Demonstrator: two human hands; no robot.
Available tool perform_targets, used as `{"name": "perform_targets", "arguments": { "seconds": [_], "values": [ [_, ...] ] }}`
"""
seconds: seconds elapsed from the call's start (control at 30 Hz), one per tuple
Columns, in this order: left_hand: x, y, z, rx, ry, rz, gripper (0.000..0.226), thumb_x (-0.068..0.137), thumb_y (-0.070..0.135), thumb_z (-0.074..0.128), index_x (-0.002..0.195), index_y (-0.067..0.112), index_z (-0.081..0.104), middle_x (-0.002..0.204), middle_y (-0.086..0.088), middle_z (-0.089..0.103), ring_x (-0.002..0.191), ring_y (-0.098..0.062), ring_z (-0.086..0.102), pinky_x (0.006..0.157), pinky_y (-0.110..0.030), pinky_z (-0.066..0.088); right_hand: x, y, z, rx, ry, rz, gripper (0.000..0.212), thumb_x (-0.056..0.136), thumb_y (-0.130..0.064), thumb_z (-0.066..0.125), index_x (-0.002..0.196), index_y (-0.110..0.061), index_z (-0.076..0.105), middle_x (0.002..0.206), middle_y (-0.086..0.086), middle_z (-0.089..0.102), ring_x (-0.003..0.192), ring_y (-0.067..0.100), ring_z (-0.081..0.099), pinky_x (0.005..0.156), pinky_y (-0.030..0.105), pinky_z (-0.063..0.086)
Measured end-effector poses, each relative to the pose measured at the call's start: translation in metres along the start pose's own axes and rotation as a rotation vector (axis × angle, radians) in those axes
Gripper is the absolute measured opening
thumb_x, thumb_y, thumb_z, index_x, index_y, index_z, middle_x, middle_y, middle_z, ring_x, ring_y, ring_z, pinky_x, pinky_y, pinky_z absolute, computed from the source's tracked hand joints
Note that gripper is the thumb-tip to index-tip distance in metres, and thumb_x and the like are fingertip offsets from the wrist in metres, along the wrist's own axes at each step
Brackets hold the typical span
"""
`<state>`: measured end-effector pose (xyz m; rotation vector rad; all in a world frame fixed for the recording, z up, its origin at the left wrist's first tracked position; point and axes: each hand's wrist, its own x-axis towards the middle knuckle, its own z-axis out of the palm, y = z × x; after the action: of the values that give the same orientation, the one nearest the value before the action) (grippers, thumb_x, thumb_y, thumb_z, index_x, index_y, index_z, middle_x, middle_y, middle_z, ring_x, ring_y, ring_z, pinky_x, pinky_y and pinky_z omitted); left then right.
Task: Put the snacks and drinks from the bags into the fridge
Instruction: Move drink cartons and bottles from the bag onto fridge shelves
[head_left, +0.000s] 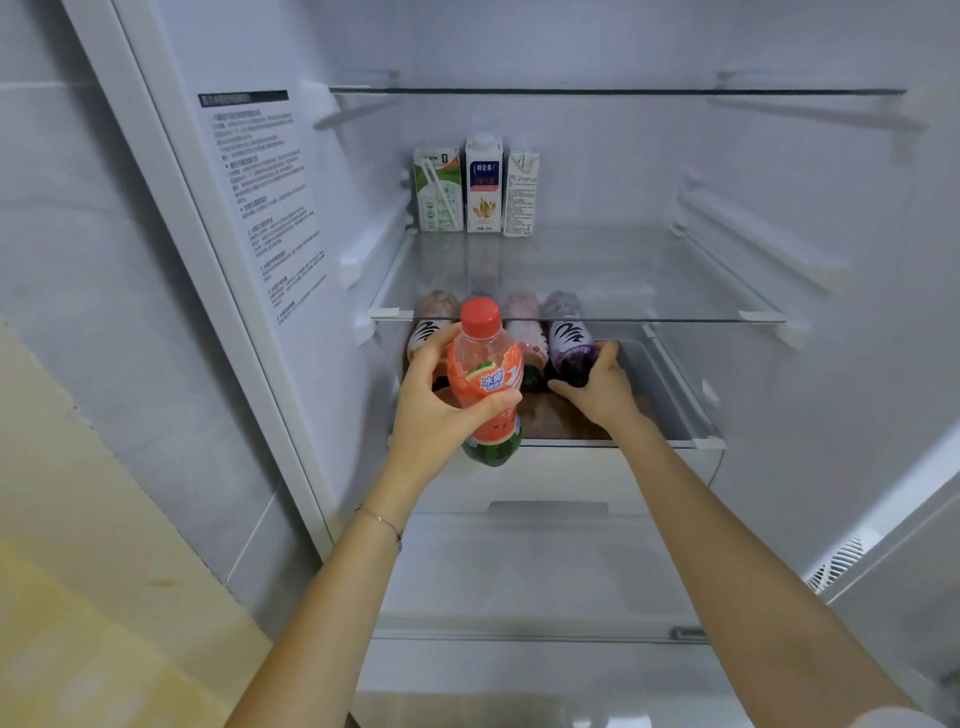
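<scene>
The fridge stands open in front of me. My left hand (441, 410) holds a red watermelon drink bottle (485, 374) upright by its middle, in front of the lower shelf. On that lower shelf (649, 415) lie several bottles side by side, caps toward me. My right hand (597, 387) grips the purple bottle (569, 338) at the right end of the row, by its cap end. A pink bottle (524, 332) lies to its left. Three drink cartons (483, 184) stand at the back left of the glass shelf (649, 291) above.
Another glass shelf (623, 92) runs across the top. A drawer (545, 571) sits below the lower shelf. The fridge's left inner wall carries a printed label (260, 197). The fridge door edge (893, 545) is at the right.
</scene>
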<state>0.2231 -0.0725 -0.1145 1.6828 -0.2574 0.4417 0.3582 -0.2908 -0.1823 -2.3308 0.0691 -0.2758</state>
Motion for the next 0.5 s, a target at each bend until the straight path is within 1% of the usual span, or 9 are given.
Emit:
{"name": "perform_targets", "arguments": {
  "seconds": [0.1,0.13,0.17,0.23,0.27,0.33,0.4,0.47,0.5],
  "values": [
    [-0.001,0.002,0.003,-0.009,-0.014,0.007,0.074,0.06,0.036,0.086,0.125,0.038,0.052,0.126,0.009,0.061,0.113,-0.01,0.06,0.091,-0.03,0.054,-0.002,0.002,-0.002,0.069,-0.012,0.011,0.083,0.074,-0.048,0.078,0.132,-0.011,0.03,0.137,0.014,0.046,0.125,0.033,0.046,0.1,0.05,0.046],
    [-0.001,0.003,0.005,-0.011,-0.021,0.009,0.073,0.06,0.033,0.087,0.124,0.039,0.051,0.126,0.009,0.061,0.113,-0.009,0.06,0.09,-0.028,0.054,-0.002,0.004,-0.003,0.089,-0.013,0.019,0.085,0.073,-0.05,0.077,0.134,-0.012,0.032,0.137,0.013,0.046,0.125,0.032,0.046,0.101,0.05,0.046],
    [-0.001,0.004,0.006,-0.015,-0.029,0.013,0.073,0.063,0.025,0.088,0.124,0.038,0.051,0.125,0.009,0.061,0.112,-0.008,0.06,0.089,-0.025,0.053,-0.003,0.002,-0.005,0.091,-0.013,0.025,0.086,0.072,-0.052,0.075,0.137,-0.013,0.034,0.137,0.012,0.047,0.126,0.03,0.046,0.102,0.05,0.045],
    [0.0,0.005,0.008,-0.024,-0.046,0.025,0.072,0.068,0.012,0.087,0.125,0.035,0.051,0.125,0.01,0.06,0.112,-0.006,0.06,0.089,-0.023,0.053,-0.005,-0.001,-0.007,0.083,-0.015,0.004,0.09,0.067,-0.063,0.068,0.139,-0.017,0.039,0.137,0.008,0.048,0.127,0.028,0.046,0.103,0.05,0.044],
    [0.0,0.005,0.009,-0.027,-0.055,0.031,0.071,0.069,0.01,0.086,0.126,0.032,0.051,0.125,0.01,0.06,0.112,-0.007,0.06,0.088,-0.022,0.053,-0.006,-0.001,-0.007,0.09,-0.028,-0.008,0.093,0.064,-0.068,0.063,0.14,-0.02,0.039,0.139,0.006,0.048,0.128,0.027,0.045,0.103,0.051,0.044],
    [0.0,0.006,0.01,-0.029,-0.069,0.044,0.07,0.069,0.009,0.086,0.127,0.03,0.051,0.124,0.012,0.059,0.112,-0.007,0.06,0.088,-0.023,0.053,-0.01,-0.001,-0.008,0.105,-0.06,-0.032,0.095,0.063,-0.07,0.058,0.144,-0.028,0.034,0.144,0.004,0.044,0.132,0.025,0.043,0.105,0.051,0.042],
    [-0.001,0.006,0.012,-0.023,-0.076,0.054,0.07,0.07,0.01,0.086,0.125,0.033,0.05,0.122,0.016,0.058,0.112,-0.004,0.059,0.088,-0.02,0.053,-0.02,-0.006,-0.013,0.141,-0.064,-0.054,0.09,0.067,-0.066,0.061,0.146,-0.033,0.031,0.145,0.0,0.044,0.132,0.022,0.044,0.105,0.05,0.043],
    [-0.001,0.006,0.012,-0.021,-0.081,0.06,0.07,0.069,0.012,0.086,0.123,0.037,0.049,0.122,0.017,0.058,0.113,-0.005,0.059,0.088,-0.02,0.052,-0.035,-0.015,-0.022,0.189,-0.049,-0.07,0.08,0.077,-0.053,0.068,0.146,-0.03,0.034,0.145,-0.002,0.046,0.13,0.019,0.046,0.106,0.045,0.043],
    [-0.001,0.006,0.013,-0.02,-0.086,0.061,0.07,0.069,0.013,0.087,0.122,0.039,0.049,0.123,0.016,0.058,0.113,-0.006,0.059,0.089,-0.022,0.052,-0.042,-0.02,-0.028,0.221,-0.05,-0.069,0.075,0.082,-0.046,0.069,0.146,-0.027,0.036,0.144,-0.002,0.047,0.13,0.018,0.047,0.106,0.039,0.043]
  ]
}}
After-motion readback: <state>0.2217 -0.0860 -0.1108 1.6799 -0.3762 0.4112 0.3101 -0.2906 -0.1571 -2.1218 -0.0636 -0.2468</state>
